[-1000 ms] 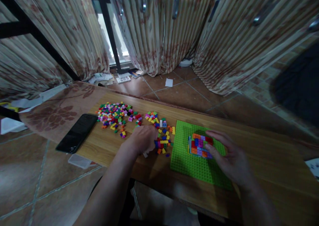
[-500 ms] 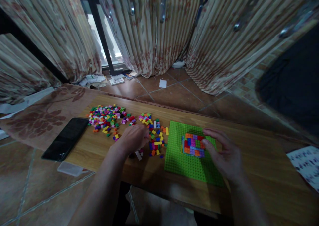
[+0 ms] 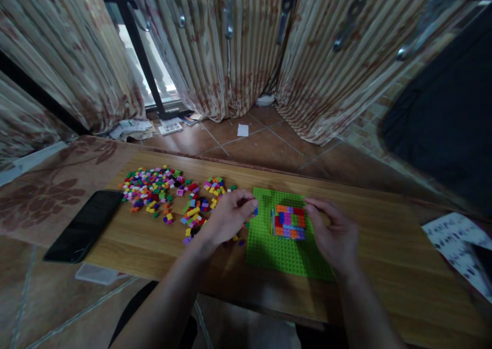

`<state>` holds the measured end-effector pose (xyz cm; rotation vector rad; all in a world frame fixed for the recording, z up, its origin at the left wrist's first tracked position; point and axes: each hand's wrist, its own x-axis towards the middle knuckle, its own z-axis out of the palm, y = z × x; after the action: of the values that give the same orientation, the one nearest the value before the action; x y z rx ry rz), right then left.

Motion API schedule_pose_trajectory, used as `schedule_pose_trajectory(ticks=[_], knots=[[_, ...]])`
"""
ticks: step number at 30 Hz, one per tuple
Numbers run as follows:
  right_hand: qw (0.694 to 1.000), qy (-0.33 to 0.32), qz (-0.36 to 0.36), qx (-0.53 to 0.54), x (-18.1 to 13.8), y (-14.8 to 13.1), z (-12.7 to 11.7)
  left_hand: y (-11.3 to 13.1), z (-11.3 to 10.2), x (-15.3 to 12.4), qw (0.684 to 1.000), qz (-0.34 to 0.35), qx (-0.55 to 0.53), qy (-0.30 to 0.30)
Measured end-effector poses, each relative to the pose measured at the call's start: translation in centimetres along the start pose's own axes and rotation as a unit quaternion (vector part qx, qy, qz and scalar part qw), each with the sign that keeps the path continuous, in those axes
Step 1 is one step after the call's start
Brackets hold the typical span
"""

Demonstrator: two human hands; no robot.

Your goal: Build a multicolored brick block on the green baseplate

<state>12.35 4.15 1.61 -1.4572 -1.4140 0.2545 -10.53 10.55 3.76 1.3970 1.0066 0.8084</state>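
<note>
In the head view, my only feed, I take the green baseplate (image 3: 265, 254) as my landmark; it lies flat on the bench (image 3: 392, 251). The brick block (image 3: 288, 222) sits near its middle, a patchwork of red, orange, purple and blue, studs facing up. I read the block as light and stiff, hard plastic with little give; its studs should offer some grip, but pulling on a single brick could pop it loose. I'd take it low by two opposite side walls. Its sides run roughly along the baseplate's edges, and from here it looks close to square, so I can't pick out a long axis.

My left hand (image 3: 232, 214), at the baseplate's left edge, has thumb and fingers pinched together, seemingly on a small blue brick (image 3: 255, 212); which way that one points is too small to tell. My right hand (image 3: 333, 233), over the baseplate's right side, is loosely curved with a gap between thumb and fingers, gripping nothing I can see. Its thumb is just beside the block; contact, I can't tell. Loose bricks (image 3: 194, 213) lie left of the baseplate.
</note>
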Motion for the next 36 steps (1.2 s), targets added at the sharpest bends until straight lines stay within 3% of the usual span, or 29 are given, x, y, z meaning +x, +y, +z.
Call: schedule_pose_trajectory(ticks=[5,13,36], knots=[[1.000,-0.019,0.004,-0.001,-0.1,-0.6,0.3,-0.5,2.9,0.1,0.989,-0.076,-0.124,0.022],[0.999,-0.027,0.027,0.003,0.0,-0.9,0.1,-1.4,4.5,0.5,0.991,-0.064,-0.114,0.012],[0.999,-0.036,0.024,-0.009,0.0,-0.8,0.2,-1.5,5.4,0.9,0.993,-0.076,-0.085,0.016]])
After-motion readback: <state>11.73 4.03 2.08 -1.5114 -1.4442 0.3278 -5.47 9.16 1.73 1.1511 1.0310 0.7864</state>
